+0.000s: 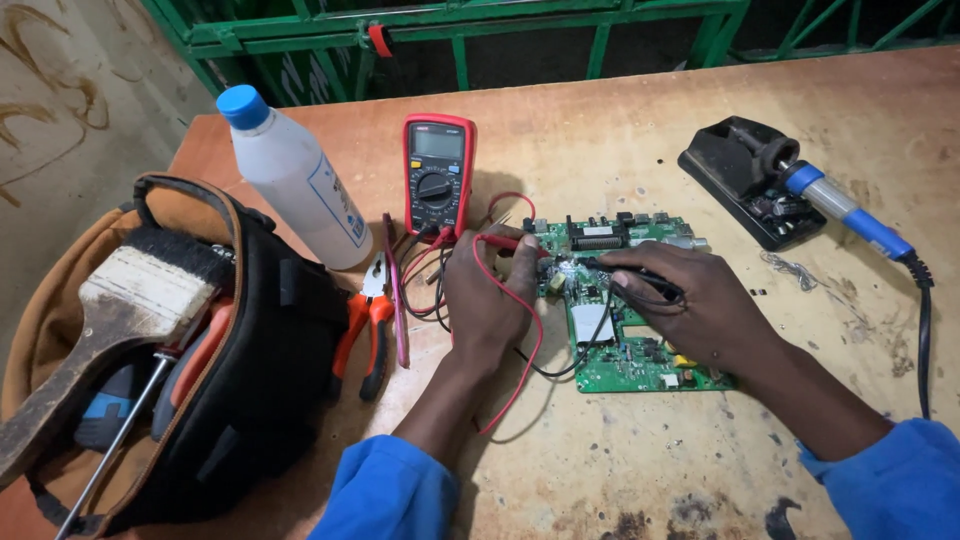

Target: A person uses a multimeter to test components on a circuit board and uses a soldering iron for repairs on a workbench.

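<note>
My left hand has a closed grip on the red probe, tip on the green circuit board. My right hand has a closed grip on the black probe, tip just beside the red one. Board lies flat mid-tabletop. Red multimeter sits behind my left hand, leads trailing to both probes. Soldering iron in its stand, far right.

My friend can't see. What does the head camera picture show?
Two hands press meter probes onto a green circuit board on a wooden table: the left hand holds the red probe, the right hand the black probe. A red meter stands behind.
</note>
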